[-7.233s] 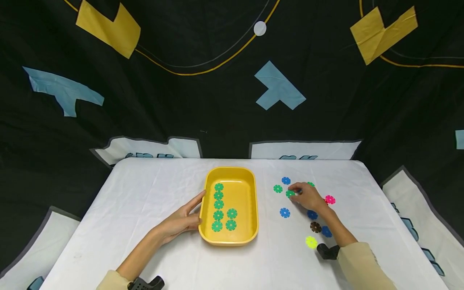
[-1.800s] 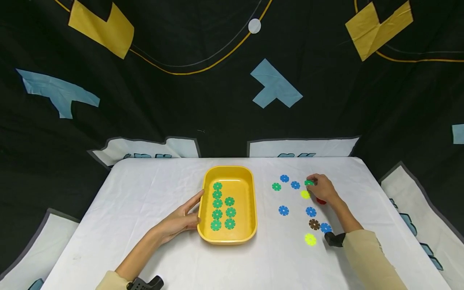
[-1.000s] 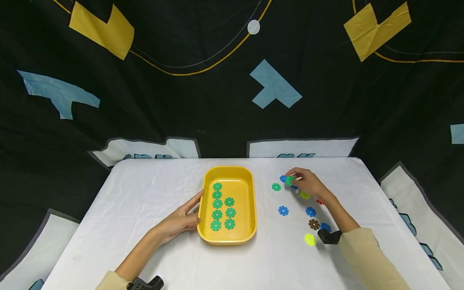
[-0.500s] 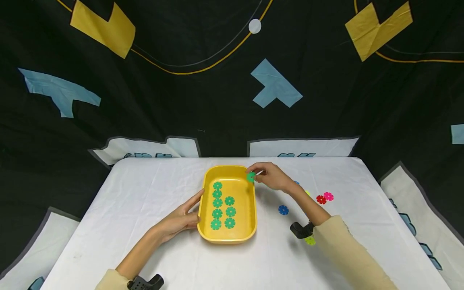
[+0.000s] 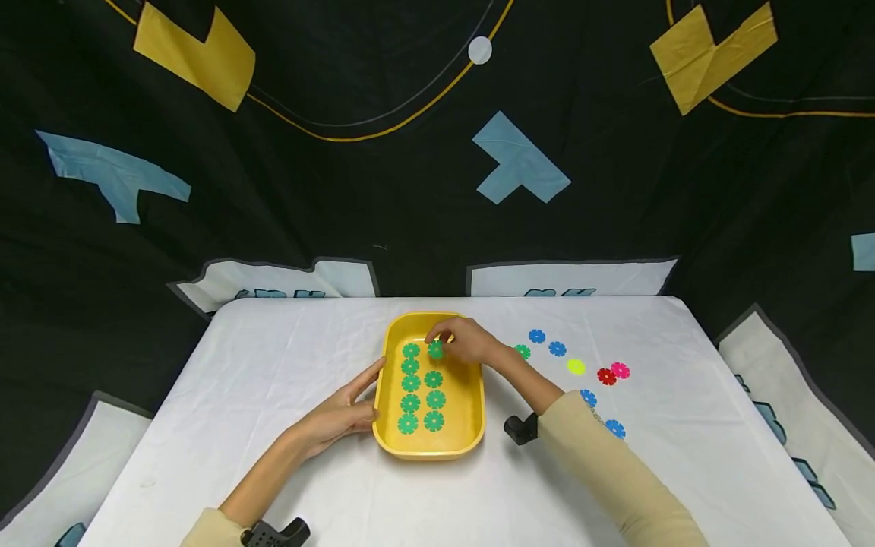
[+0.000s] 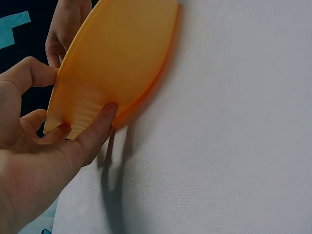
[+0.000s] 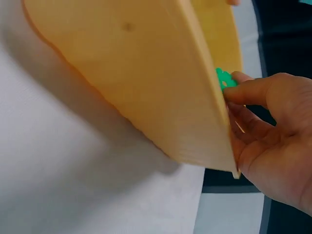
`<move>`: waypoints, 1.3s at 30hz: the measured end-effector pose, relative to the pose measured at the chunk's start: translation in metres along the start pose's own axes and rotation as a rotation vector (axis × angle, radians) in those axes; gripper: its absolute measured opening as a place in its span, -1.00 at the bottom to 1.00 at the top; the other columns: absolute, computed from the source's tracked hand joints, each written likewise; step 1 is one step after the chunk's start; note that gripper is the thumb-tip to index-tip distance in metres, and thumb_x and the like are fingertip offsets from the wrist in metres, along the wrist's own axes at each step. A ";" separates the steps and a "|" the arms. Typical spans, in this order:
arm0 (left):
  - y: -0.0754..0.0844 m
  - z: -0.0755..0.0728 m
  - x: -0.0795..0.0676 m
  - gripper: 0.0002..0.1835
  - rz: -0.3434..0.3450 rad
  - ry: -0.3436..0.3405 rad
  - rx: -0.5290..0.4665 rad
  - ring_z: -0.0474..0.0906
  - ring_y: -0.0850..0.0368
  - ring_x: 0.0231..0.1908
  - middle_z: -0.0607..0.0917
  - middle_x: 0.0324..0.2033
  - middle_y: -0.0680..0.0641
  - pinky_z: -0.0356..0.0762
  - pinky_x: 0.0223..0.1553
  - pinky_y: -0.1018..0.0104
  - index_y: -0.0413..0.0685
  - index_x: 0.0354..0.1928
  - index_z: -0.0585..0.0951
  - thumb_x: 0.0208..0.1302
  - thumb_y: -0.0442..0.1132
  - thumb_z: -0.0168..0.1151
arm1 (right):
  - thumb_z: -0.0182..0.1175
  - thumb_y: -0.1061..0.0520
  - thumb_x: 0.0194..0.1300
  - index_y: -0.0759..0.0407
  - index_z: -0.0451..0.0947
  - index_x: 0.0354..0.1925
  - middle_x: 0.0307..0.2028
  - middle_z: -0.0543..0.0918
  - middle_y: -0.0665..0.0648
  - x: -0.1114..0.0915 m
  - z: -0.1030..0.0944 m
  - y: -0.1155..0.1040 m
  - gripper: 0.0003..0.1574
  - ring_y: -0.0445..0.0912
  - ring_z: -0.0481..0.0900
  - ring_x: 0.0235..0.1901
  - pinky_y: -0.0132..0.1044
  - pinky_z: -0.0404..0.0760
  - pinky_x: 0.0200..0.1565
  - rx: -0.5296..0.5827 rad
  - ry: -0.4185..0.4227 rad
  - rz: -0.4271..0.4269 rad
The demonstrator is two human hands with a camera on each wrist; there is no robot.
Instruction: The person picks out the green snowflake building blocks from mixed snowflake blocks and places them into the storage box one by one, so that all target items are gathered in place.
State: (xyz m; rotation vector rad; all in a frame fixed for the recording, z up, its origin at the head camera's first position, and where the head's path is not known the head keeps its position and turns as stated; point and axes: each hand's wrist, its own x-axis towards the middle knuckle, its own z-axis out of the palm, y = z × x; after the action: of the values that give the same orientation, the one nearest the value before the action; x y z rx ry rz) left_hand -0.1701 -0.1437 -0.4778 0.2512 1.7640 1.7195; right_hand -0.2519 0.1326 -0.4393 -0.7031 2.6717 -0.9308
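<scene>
A yellow tray (image 5: 458, 414) sits on the white table with several notched green discs (image 5: 410, 384) in its left column and three in its second column. My left hand (image 5: 338, 418) holds the tray's left side; the left wrist view shows its fingers (image 6: 95, 131) against the outer wall and rim. Over the tray's far part, my right hand (image 5: 468, 342) pinches another green disc (image 5: 435, 349) between thumb and fingers, in line with the second column. The right wrist view shows this green disc (image 7: 224, 79) just inside the tray wall.
Right of the tray lie loose discs: a green disc (image 5: 522, 352) partly behind my forearm, several blue discs (image 5: 557, 349), a yellow disc (image 5: 576, 367), a red disc (image 5: 606, 377) and a pink disc (image 5: 620, 370). My right sleeve (image 5: 601, 463) hides some table there.
My right hand picked up a green disc from the far right group and carried it left, over the tray rim, into the tray. The left hand has stayed at the tray's side.
</scene>
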 end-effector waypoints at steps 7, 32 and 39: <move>0.000 0.000 0.000 -0.01 0.001 -0.003 -0.001 0.45 -0.16 0.24 -0.23 0.57 -0.05 0.54 0.13 0.05 0.28 0.61 -0.07 0.22 -0.43 0.12 | 0.14 0.48 0.25 0.21 0.73 -0.06 -0.15 0.71 0.12 0.010 0.014 -0.002 -0.61 -0.03 0.56 -0.19 -0.24 0.60 -0.04 -0.132 -0.061 -0.012; 0.002 0.000 -0.001 -0.01 -0.012 -0.002 -0.007 0.47 -0.16 0.22 -0.23 0.57 -0.05 0.52 0.15 0.03 0.32 0.60 -0.06 0.21 -0.42 0.12 | 0.20 0.34 0.33 0.06 0.68 0.11 0.03 0.66 0.08 0.010 0.019 -0.009 -0.57 -0.05 0.52 -0.05 -0.22 0.55 0.09 -0.161 -0.136 0.092; 0.002 0.001 -0.001 0.00 -0.007 -0.001 0.000 0.47 -0.17 0.22 -0.23 0.57 -0.05 0.52 0.15 0.03 0.30 0.60 -0.07 0.21 -0.44 0.11 | 0.30 0.29 0.31 0.17 0.68 0.06 -0.09 0.68 0.10 -0.006 -0.009 -0.008 -0.66 -0.04 0.60 -0.15 -0.33 0.64 -0.09 -0.057 -0.013 0.014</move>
State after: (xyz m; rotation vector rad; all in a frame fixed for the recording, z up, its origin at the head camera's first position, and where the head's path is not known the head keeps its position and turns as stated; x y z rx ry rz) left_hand -0.1691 -0.1436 -0.4755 0.2454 1.7618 1.7143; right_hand -0.2469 0.1354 -0.4268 -0.6996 2.6982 -0.8469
